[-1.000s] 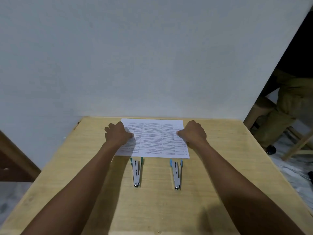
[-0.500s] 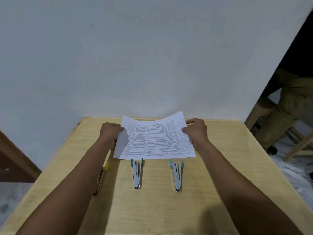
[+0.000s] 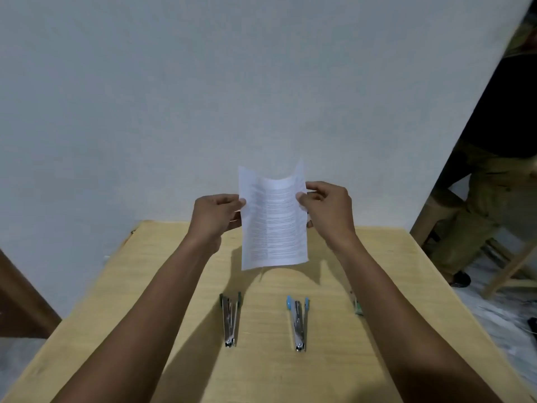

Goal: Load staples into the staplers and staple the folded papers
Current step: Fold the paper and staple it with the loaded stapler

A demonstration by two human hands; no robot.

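Note:
A printed white paper (image 3: 273,219) hangs upright above the table, its side edges curved toward me. My left hand (image 3: 216,213) pinches its left edge and my right hand (image 3: 327,209) pinches its right edge. Two staplers lie swung open on the wooden table (image 3: 392,257) below. The green-tipped stapler (image 3: 229,319) is on the left and the blue-tipped stapler (image 3: 297,324) is on the right. Neither hand touches a stapler.
A small green object (image 3: 358,306) lies on the table by my right forearm. A plain wall stands right behind the table. A person in olive trousers (image 3: 479,216) sits on a wooden stool at the right. Floor shows past both table sides.
The paper lay flat on the table under both hands. Both hands lifted it off the table and brought its sides together, so it now hangs upright and narrower.

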